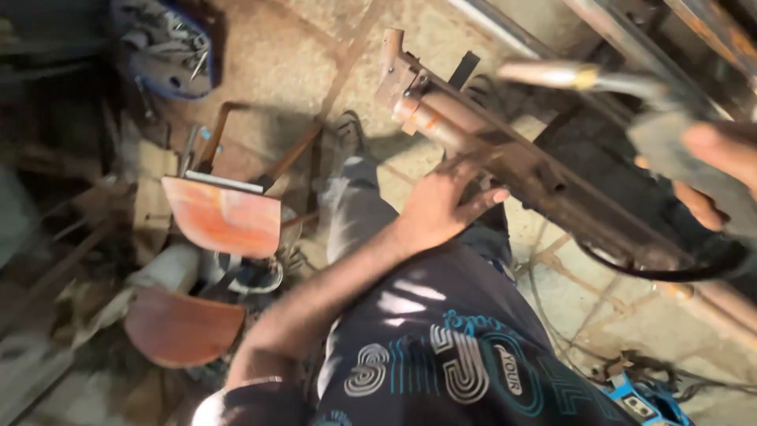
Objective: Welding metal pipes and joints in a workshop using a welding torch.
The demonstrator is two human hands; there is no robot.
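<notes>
My left hand (441,207) reaches forward, fingers spread, and rests against a long rusty metal bar assembly (512,154) that runs diagonally from top centre to the right. My right hand (721,170), at the right edge, is closed on a grey flat piece (678,142). A blurred cylindrical tool with a yellowish band (552,75) juts in just above it; what holds it is unclear. Under the bar loops a black cable (654,272). My dark printed shirt (441,347) fills the lower middle.
Two orange-red curved metal plates (222,217) (181,327) stand at the left among scrap and rods. A blue container of metal bits (165,47) sits top left. A blue object (640,398) lies bottom right on the concrete floor (300,55). Steel bars (631,39) cross the top right.
</notes>
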